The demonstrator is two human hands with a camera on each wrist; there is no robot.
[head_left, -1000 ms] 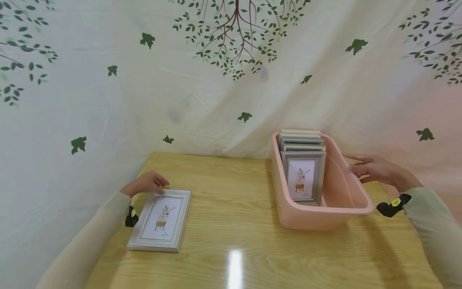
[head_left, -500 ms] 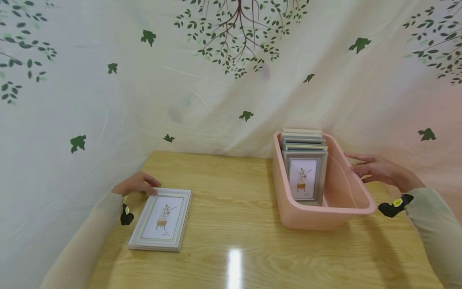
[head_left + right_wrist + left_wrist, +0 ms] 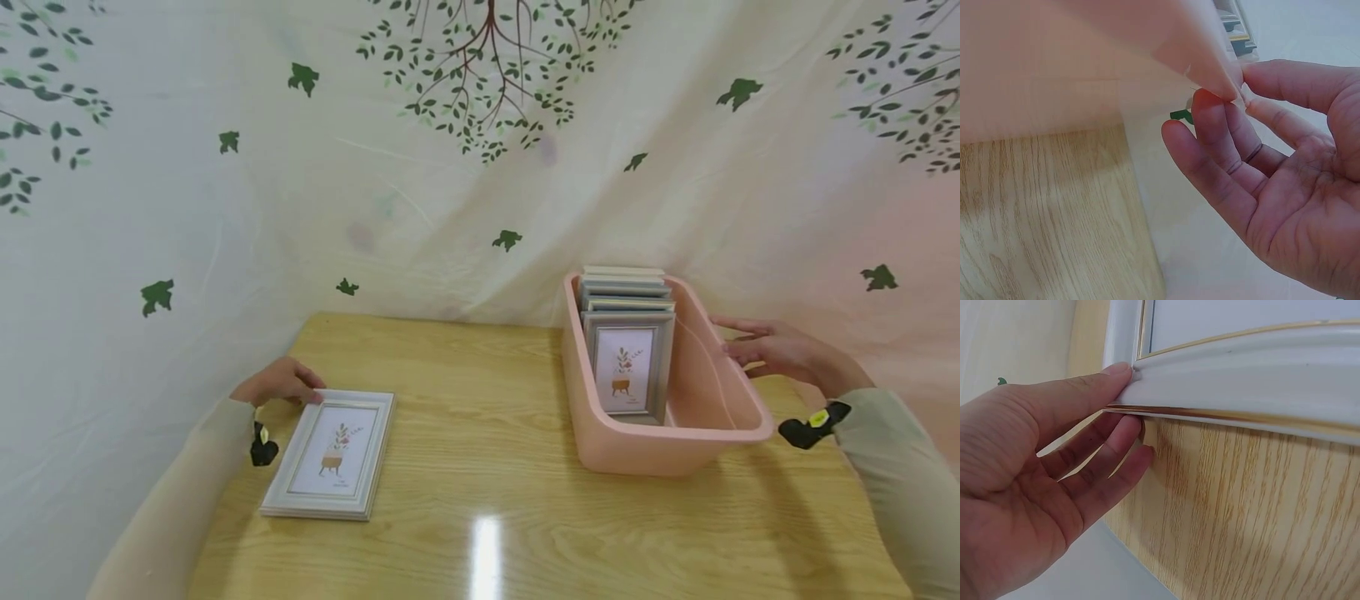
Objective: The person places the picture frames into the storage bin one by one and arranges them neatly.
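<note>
A white picture frame [image 3: 378,450] with a plant print lies face up at the left of the table, its edge showing layered lines. At its far left corner my left hand [image 3: 277,382] pinches it, the thumb on the top face and fingers at the lower edge [image 3: 1100,450]. Across the table stands a pink plastic bin [image 3: 667,454], tilted slightly in this view. My right hand [image 3: 783,354] holds its right rim, thumb on one side and fingers curled under the lip [image 3: 1285,144]. Inside the bin, a grey picture frame [image 3: 626,367] faces me, with several others upright behind it.
The bin and the frame share a light wood-grain table [image 3: 465,417] with a rounded right side. Directly behind it hangs a pale curtain [image 3: 420,183] printed with trees and green leaves. A black wrist camera [image 3: 813,427] is strapped to each sleeve.
My left hand has drawn back to the left along the frame's far edge to its corner, with the thumb now on top. The right hand and the bin stay in place.
</note>
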